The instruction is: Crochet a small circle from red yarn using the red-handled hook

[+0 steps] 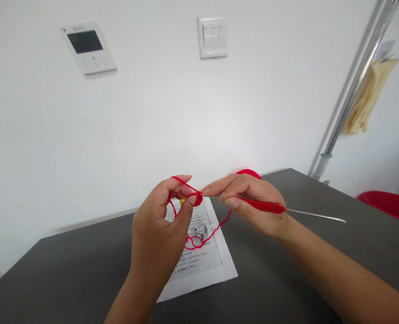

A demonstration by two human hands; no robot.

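Observation:
My left hand (pixel 167 209) pinches a small piece of red crochet work (pixel 198 200) between thumb and fingers. Red yarn (pixel 216 231) runs over its raised index finger, and a loose strand loops down over the paper. A small yellow item (pixel 182 201), perhaps a stitch marker, shows behind the thumb. My right hand (pixel 253 198) is closed around the red handle of a crochet hook (pixel 265 205). One metal end of the hook meets the crochet work; the other points out to the right. Behind the right hand, a red yarn ball (pixel 249 173) is mostly hidden.
A printed sheet (pixel 216 270) lies under my hands on the dark grey table (pixel 67 270). The white wall behind carries a panel with a screen (pixel 90 48) and a light switch (pixel 214 37). At right are a metal pole (pixel 354 90), hanging yellowish gloves (pixel 371 96) and a red basin-like object (pixel 388 204).

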